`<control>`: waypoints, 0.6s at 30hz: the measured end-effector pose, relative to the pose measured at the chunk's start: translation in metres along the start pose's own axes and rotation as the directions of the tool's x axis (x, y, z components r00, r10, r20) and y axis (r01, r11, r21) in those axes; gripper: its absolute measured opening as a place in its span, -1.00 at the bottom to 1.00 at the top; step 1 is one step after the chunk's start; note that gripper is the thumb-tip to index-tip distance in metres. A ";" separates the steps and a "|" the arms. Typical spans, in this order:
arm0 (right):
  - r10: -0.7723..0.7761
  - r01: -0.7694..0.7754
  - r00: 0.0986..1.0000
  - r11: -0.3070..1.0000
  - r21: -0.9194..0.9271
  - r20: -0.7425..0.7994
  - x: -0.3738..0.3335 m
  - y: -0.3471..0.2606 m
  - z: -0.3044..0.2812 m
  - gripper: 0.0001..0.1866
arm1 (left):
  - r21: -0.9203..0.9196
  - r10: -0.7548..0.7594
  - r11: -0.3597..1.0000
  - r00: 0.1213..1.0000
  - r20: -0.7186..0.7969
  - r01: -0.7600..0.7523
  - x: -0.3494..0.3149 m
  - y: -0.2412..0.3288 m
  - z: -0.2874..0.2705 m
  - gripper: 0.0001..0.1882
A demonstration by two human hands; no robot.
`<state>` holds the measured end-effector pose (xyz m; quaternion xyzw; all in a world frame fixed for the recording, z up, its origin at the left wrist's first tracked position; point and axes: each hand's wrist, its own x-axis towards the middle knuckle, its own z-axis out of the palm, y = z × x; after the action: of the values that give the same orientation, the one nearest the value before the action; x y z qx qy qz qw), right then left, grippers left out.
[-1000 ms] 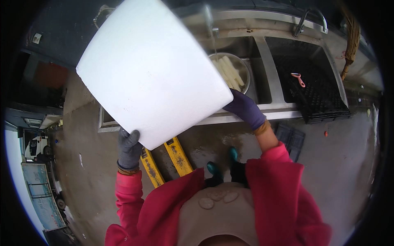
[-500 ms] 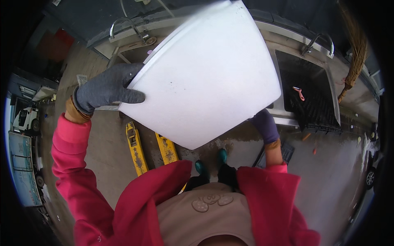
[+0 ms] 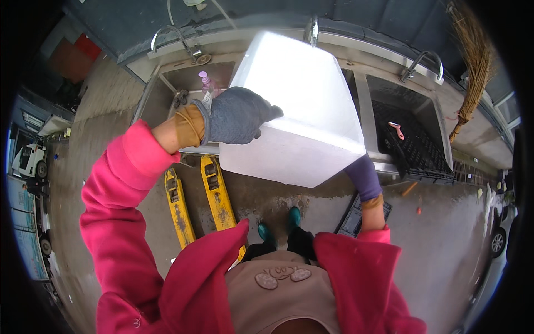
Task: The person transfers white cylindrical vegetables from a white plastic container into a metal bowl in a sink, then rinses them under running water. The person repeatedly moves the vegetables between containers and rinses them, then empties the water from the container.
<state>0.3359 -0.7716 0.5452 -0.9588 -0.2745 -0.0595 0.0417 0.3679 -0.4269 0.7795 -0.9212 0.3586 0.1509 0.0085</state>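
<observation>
Foam box (image 3: 300, 111) is held above sink counter (image 3: 361, 83), betw. L hand (image 3: 236, 116) at its left side & R hand (image 3: 364, 177) under its right corner; crate (image 3: 414, 147) is set in right basin; pallet jack forks (image 3: 197, 197) are seen below-left, before the counter.

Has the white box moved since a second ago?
Yes. The white box has swung right along the sink, turned from showing one flat face to two, still held by both hands.

Matt white foam box (image 3: 300, 106), grey knit cloth glove on left hand (image 3: 236, 116), brushed steel sinks (image 3: 183, 78), black plastic crate (image 3: 414, 145), wet rough concrete floor (image 3: 439, 245)
</observation>
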 end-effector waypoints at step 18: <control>0.400 -0.384 0.855 0.061 0.921 0.330 0.047 -0.007 -0.049 -0.64 | 0.251 0.139 0.964 0.975 -0.175 -0.092 -0.012 0.001 0.028 -0.59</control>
<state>0.3675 -0.7467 0.6005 -0.7455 0.0209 0.1349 0.6523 0.3516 -0.4161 0.7558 -0.9009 0.4267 0.0174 0.0774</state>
